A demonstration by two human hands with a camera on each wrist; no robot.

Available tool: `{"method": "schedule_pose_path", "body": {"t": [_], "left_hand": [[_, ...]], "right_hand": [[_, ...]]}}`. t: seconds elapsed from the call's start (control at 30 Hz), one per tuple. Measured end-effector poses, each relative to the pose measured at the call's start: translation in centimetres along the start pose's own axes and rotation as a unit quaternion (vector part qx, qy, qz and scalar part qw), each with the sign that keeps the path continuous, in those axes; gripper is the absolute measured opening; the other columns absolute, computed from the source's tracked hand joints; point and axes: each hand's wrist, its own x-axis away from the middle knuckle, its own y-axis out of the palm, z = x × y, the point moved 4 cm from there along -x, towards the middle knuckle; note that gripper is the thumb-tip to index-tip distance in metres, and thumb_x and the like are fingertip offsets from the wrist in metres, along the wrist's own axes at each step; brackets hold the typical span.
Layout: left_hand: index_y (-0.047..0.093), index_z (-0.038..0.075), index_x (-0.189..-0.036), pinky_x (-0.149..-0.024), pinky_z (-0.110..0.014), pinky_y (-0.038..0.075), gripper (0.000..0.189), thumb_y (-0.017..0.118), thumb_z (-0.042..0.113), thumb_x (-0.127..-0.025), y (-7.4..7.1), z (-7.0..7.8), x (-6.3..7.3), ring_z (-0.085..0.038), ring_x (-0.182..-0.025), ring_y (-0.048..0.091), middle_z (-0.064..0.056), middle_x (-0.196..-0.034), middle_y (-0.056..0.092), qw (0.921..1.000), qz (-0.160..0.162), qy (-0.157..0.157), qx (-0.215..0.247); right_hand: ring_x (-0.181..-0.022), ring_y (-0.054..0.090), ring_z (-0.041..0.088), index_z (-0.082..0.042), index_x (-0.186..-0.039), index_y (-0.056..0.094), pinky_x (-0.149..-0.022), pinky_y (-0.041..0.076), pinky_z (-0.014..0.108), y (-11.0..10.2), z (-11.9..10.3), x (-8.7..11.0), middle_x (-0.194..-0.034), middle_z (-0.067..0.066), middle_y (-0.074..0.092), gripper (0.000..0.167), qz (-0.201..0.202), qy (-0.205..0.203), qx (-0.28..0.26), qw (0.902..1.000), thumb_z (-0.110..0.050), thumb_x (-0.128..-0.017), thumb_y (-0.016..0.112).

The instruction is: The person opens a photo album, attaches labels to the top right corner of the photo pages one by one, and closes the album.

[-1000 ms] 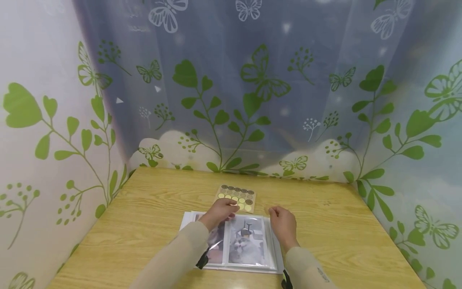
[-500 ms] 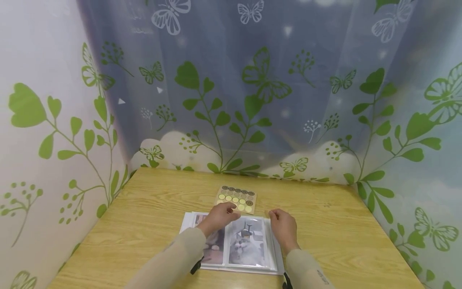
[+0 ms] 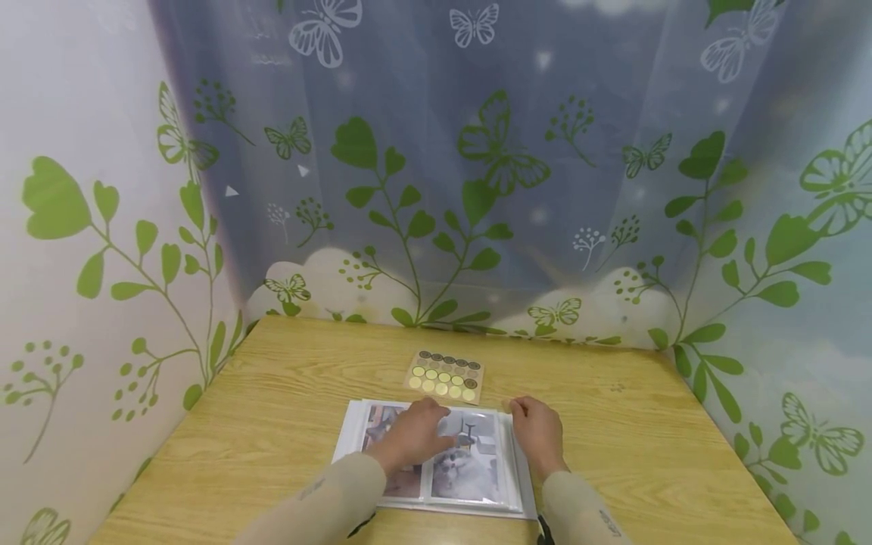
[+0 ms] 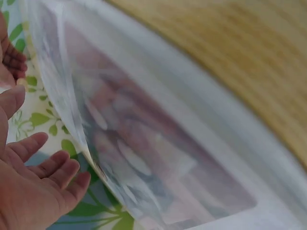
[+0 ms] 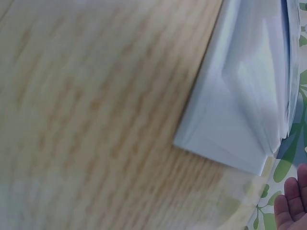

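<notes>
A photo album (image 3: 470, 473) lies spread on the table, its clear sleeves holding pictures; the right-hand one shows a fluffy pale cat. My left hand (image 3: 417, 433) hovers over or rests on the upper middle of the pages, fingers loosely spread and holding nothing. In the left wrist view those fingers (image 4: 67, 175) are extended beside the sleeve. At the album's upper right corner, my right hand (image 3: 540, 430) has its fingers curled, and a small tan piece (image 3: 506, 406) shows at the pinching thumb and fingertip. Its exact kind is too small to tell.
Behind the album lies a tan sheet of round stickers (image 3: 446, 376) in dark, tan and yellow rows. The wooden table (image 3: 286, 409) runs back to a curtain (image 3: 422, 151) printed with leaves and butterflies, which also hangs at both sides.
My left hand has come down and nearer from the sticker sheet's front edge onto the album pages, its fingers spreading. The right hand stays almost in place at the album's corner.
</notes>
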Motion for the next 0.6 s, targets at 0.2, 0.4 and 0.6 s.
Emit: {"method": "schedule_pose_path", "body": {"t": [0.2, 0.4, 0.6], "left_hand": [[0.06, 0.005, -0.133, -0.106, -0.056, 0.039, 0.065, 0.071, 0.049, -0.087, 0.8, 0.5, 1.0, -0.039, -0.128, 0.049, -0.02, -0.138, 0.053, 0.9973, -0.002, -0.007, -0.074], [0.061, 0.005, -0.131, -0.105, -0.059, 0.039, 0.068, 0.071, 0.053, -0.084, 1.3, 1.1, 2.0, -0.043, -0.128, 0.046, -0.02, -0.135, 0.054, 0.9943, -0.01, -0.002, -0.106], [0.06, 0.004, -0.132, -0.102, -0.058, 0.042, 0.072, 0.071, 0.056, -0.083, 1.8, 1.6, 3.1, -0.041, -0.128, 0.048, -0.02, -0.135, 0.054, 0.9937, -0.019, 0.011, -0.11]], "right_hand": [[-0.078, 0.065, 0.026, -0.002, -0.097, 0.075, -0.073, 0.052, 0.047, 0.0, 0.0, 0.0, -0.09, 0.011, 0.073, 0.02, 0.003, -0.016, 0.009, 0.9998, -0.016, -0.097, 0.061], [-0.082, 0.067, 0.031, -0.001, -0.096, 0.074, -0.077, 0.053, 0.05, 0.1, -0.2, 0.0, -0.093, 0.013, 0.074, 0.02, -0.001, -0.04, 0.031, 0.9987, -0.014, -0.097, 0.06], [-0.088, 0.068, 0.036, 0.0, -0.095, 0.075, -0.08, 0.053, 0.052, 0.1, -0.5, 0.1, -0.094, 0.014, 0.074, 0.019, 0.001, -0.06, 0.044, 0.9972, -0.013, -0.096, 0.061]]}}
